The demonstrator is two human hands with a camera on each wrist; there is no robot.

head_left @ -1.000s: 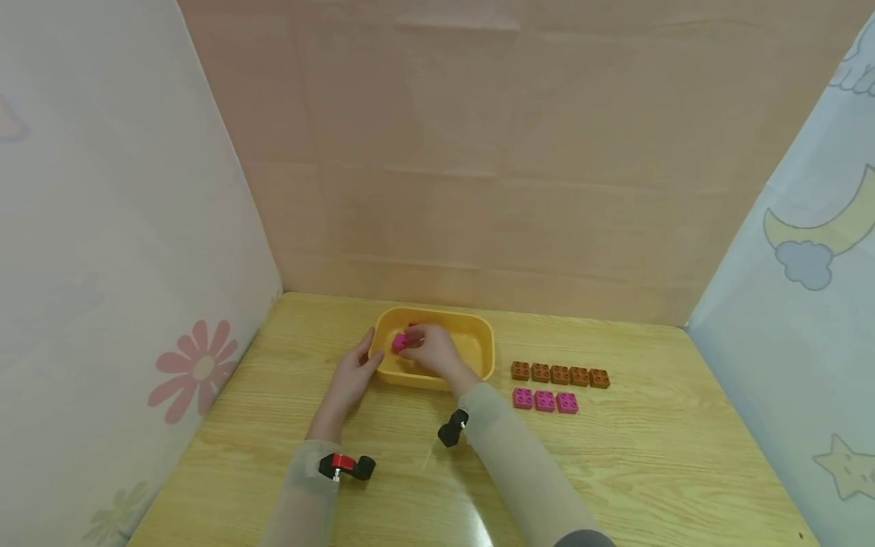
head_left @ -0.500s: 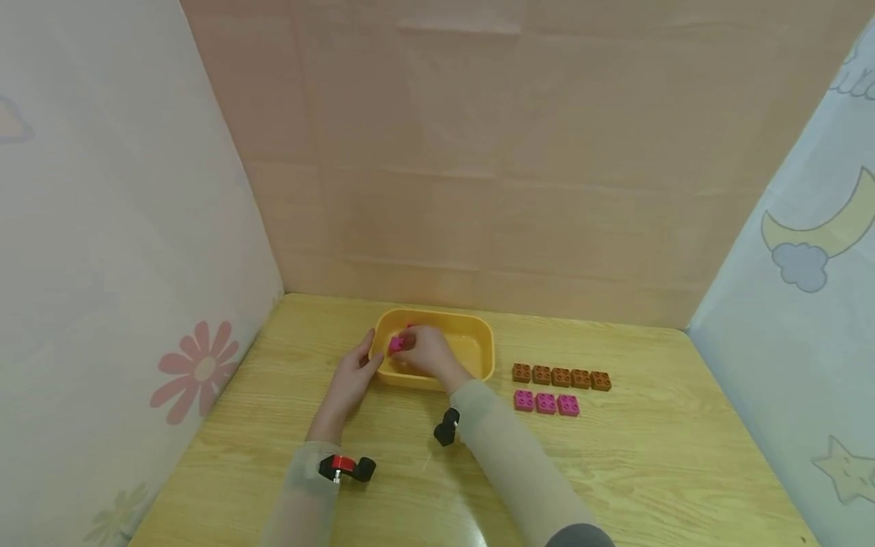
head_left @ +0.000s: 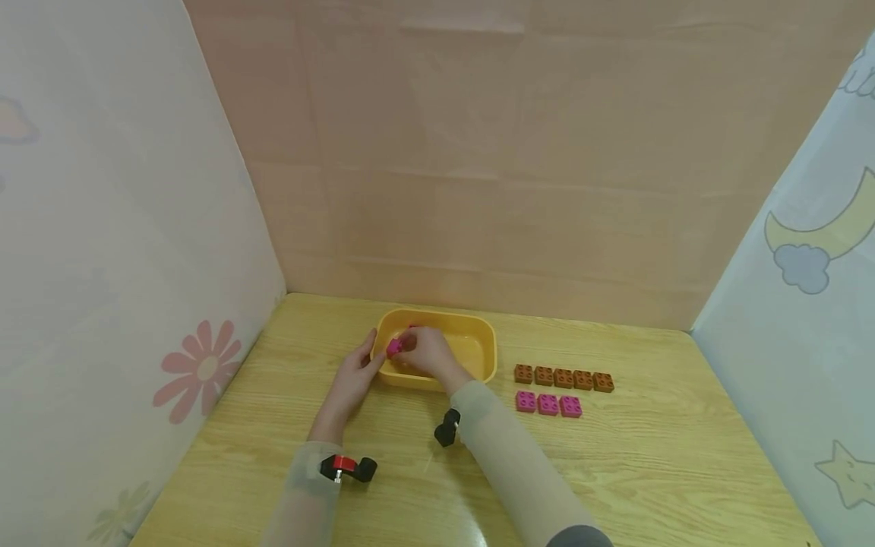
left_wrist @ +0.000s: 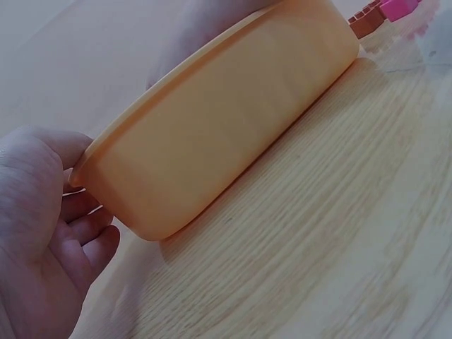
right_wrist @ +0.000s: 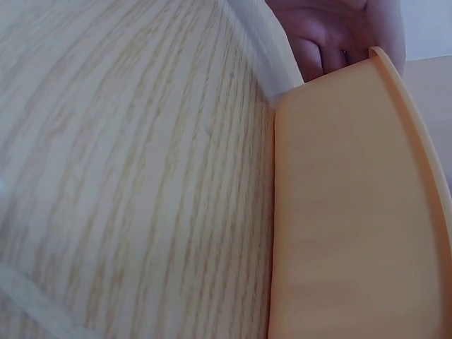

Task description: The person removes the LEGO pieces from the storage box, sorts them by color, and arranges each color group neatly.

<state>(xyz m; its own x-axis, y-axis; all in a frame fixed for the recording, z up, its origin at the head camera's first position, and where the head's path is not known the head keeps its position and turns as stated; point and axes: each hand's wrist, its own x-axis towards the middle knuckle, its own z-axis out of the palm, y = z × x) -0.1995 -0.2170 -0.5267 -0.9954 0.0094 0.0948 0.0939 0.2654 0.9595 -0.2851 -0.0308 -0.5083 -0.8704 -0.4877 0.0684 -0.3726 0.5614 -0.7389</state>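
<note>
My left hand (head_left: 353,374) grips the left end of a yellow plastic tray (head_left: 472,382). In the left wrist view its thumb lies on the tray's rim and the other fingers bend against the outside wall. My right hand (head_left: 429,352) reaches down into the tray and pinches a pink building brick (head_left: 393,347) near the left end. Another pink brick (head_left: 413,327) shows partly behind that hand. Fingers and wrist cover part of the tray's floor. The right wrist view shows only the tray's outer wall (right_wrist: 353,198) and part of the left hand.
Right of the tray, several brown bricks (head_left: 563,378) form a row on the wooden table (head_left: 656,456). In front of them lies a shorter row of pink bricks (head_left: 548,404). Patterned sheets stand at left and right, and a plain backdrop (head_left: 478,190) closes the rear.
The right hand has moved slightly left within the tray, and the pink brick at its fingertips has shifted left and turned. The left hand keeps its place on the tray.
</note>
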